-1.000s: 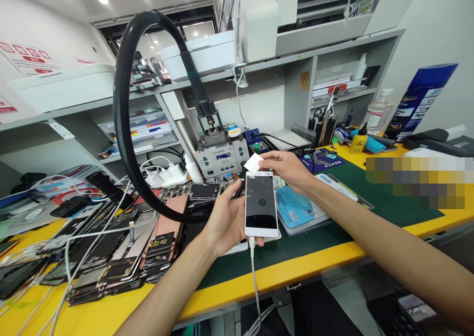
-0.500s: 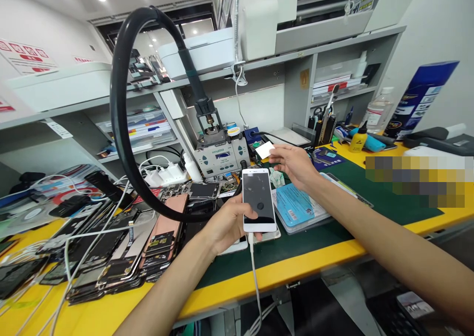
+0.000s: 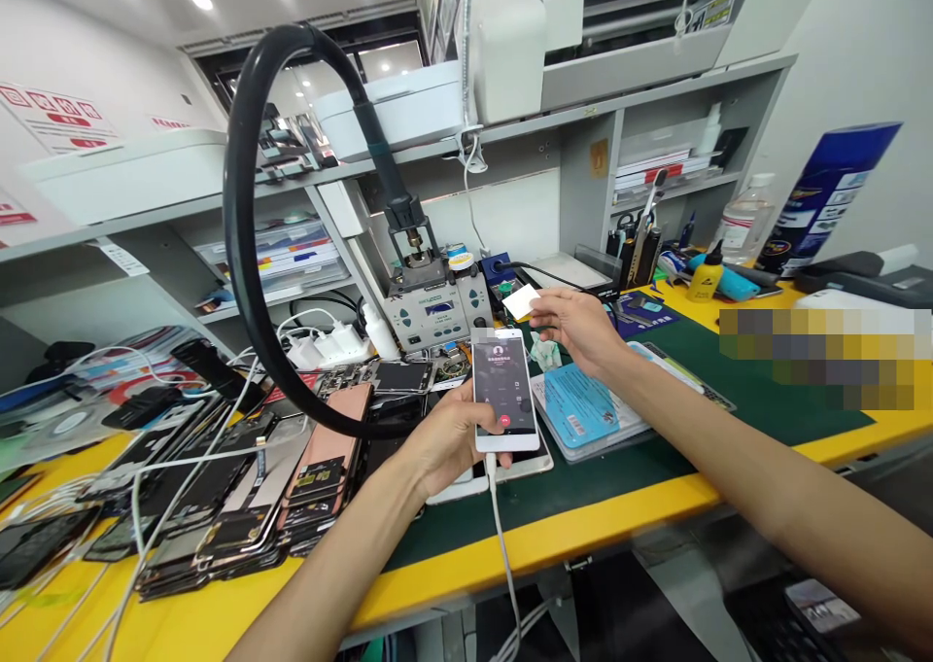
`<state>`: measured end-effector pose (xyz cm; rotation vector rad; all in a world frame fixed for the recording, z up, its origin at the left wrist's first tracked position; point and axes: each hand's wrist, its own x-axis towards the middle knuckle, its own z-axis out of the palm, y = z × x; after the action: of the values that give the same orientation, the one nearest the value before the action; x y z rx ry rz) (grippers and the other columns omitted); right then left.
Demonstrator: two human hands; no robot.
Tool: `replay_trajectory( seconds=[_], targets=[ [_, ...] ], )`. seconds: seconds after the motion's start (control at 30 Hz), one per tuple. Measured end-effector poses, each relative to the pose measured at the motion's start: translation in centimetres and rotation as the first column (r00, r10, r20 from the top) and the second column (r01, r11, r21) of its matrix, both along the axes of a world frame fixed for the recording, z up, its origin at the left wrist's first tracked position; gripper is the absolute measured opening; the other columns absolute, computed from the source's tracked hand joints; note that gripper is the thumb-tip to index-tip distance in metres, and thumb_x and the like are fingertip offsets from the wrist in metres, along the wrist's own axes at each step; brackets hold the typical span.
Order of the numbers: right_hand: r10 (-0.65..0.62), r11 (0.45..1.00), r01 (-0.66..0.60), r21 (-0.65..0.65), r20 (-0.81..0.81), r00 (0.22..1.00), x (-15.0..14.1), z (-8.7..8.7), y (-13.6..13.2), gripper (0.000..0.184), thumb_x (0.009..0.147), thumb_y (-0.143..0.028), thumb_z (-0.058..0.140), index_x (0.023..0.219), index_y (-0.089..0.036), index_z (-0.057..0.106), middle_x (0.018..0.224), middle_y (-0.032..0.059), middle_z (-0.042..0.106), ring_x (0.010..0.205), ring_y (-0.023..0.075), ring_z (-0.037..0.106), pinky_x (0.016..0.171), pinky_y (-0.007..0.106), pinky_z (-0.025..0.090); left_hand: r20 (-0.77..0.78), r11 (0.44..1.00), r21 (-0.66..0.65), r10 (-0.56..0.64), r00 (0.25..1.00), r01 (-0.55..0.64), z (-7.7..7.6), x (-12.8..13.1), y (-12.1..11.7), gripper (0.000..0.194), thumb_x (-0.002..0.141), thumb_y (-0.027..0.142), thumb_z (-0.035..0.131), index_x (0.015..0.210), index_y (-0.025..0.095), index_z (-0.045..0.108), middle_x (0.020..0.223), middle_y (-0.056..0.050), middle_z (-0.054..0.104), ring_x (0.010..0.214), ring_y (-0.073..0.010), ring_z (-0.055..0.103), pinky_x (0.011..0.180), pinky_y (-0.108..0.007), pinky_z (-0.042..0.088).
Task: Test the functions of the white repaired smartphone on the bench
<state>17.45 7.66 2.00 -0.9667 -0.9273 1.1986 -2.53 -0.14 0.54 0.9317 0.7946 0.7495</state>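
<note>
A white smartphone (image 3: 505,390) is held upright over the bench by my left hand (image 3: 456,429), whose thumb lies across the lower screen. The lit screen shows a call display with a red button near the thumb. From the phone's bottom edge hangs a white charging cable (image 3: 499,516). My right hand (image 3: 575,324) is raised behind and to the right of the phone, pinching a small white card (image 3: 522,301) between thumb and fingers. Beneath the right forearm lies a blue-labelled flat pack (image 3: 581,404) on the green mat (image 3: 758,370).
A hot air station (image 3: 430,317) with a thick black hose (image 3: 244,244) stands at the back. Piled phone parts (image 3: 240,506) cover the left side. On the right are a yellow bottle (image 3: 706,278), a clear bottle (image 3: 746,220) and a blue spray can (image 3: 827,195).
The phone's screen has gone from dark to a lit call display. The phone has shifted slightly left, while my right hand keeps its pinch on the card.
</note>
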Motion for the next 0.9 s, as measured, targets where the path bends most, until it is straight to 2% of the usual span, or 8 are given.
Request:
replay_trajectory(
  seconds=[0.37,0.57,0.67,0.73,0.8,0.83,0.9],
  targets=[
    [-0.025,1.000,0.025,-0.015,-0.021,0.999,-0.1,0.3,-0.2,0.008,0.077,-0.008,0.070,0.083,-0.014,0.070,0.069,0.0043,0.069,0.056,0.0110,0.061,0.042,0.017,0.046,-0.044,1.000,0.015,0.026,0.999,-0.025,-0.1,0.1,0.1,0.034,0.064,0.003,0.064,0.096,0.014,0.058,0.083,-0.005,0.064,0.063,-0.0173,0.062,0.044,-0.027,0.051],
    [-0.044,0.999,0.044,-0.009,-0.035,0.998,-0.2,0.5,-0.3,0.009,0.076,-0.007,0.069,0.082,-0.014,0.070,0.071,0.0046,0.070,0.057,0.0111,0.061,0.041,0.017,0.045,0.021,1.000,-0.011,0.006,1.000,-0.006,0.0,0.0,0.2,0.044,0.061,0.004,0.058,0.104,0.014,0.058,0.088,-0.007,0.064,0.069,-0.0198,0.064,0.046,-0.029,0.054],
    [-0.062,0.997,0.063,0.039,-0.011,0.998,0.0,0.6,-0.2,0.007,0.076,-0.011,0.070,0.082,-0.014,0.071,0.069,0.0049,0.069,0.057,0.0117,0.061,0.042,0.018,0.044,0.048,1.000,-0.029,0.012,0.999,-0.011,0.1,-0.1,0.2,0.048,0.059,0.005,0.055,0.107,0.013,0.058,0.088,-0.008,0.064,0.067,-0.0199,0.063,0.047,-0.030,0.055],
    [-0.138,0.983,0.131,0.125,0.044,0.989,0.5,0.8,0.0,0.008,0.075,-0.015,0.070,0.083,-0.013,0.071,0.064,0.0041,0.066,0.055,0.0125,0.058,0.041,0.019,0.043,0.067,0.999,-0.036,0.011,0.998,-0.008,0.1,-0.2,0.2,0.051,0.060,0.006,0.053,0.110,0.012,0.057,0.089,-0.009,0.064,0.068,-0.0205,0.064,0.049,-0.032,0.056],
    [-0.313,0.924,0.271,0.269,0.126,0.941,1.8,1.2,0.5,0.015,0.077,-0.020,0.068,0.089,-0.012,0.073,0.062,0.0025,0.064,0.052,0.0135,0.056,0.040,0.021,0.042,0.090,0.999,-0.047,0.003,0.996,0.001,0.1,-0.2,0.3,0.052,0.060,0.006,0.052,0.111,0.012,0.057,0.089,-0.008,0.064,0.069,-0.0212,0.065,0.049,-0.032,0.057],
    [-0.432,0.862,0.352,0.364,0.164,0.887,2.8,1.4,0.8,0.020,0.078,-0.023,0.066,0.094,-0.012,0.073,0.063,0.0021,0.064,0.052,0.0139,0.055,0.041,0.022,0.042,0.102,0.999,-0.052,0.003,0.995,0.002,0.1,-0.3,0.4,0.051,0.060,0.006,0.051,0.110,0.012,0.057,0.087,-0.008,0.063,0.068,-0.0215,0.064,0.049,-0.033,0.057],
    [-0.682,0.689,0.536,0.487,0.186,0.707,5.2,1.6,1.8,0.027,0.082,-0.028,0.062,0.101,-0.013,0.073,0.072,0.0026,0.065,0.057,0.0146,0.057,0.047,0.024,0.043,0.125,0.998,-0.067,0.009,0.992,0.000,0.1,-0.4,0.6,0.049,0.060,0.007,0.051,0.108,0.011,0.057,0.085,-0.008,0.063,0.067,-0.0221,0.064,0.048,-0.034,0.057]
  ],
)
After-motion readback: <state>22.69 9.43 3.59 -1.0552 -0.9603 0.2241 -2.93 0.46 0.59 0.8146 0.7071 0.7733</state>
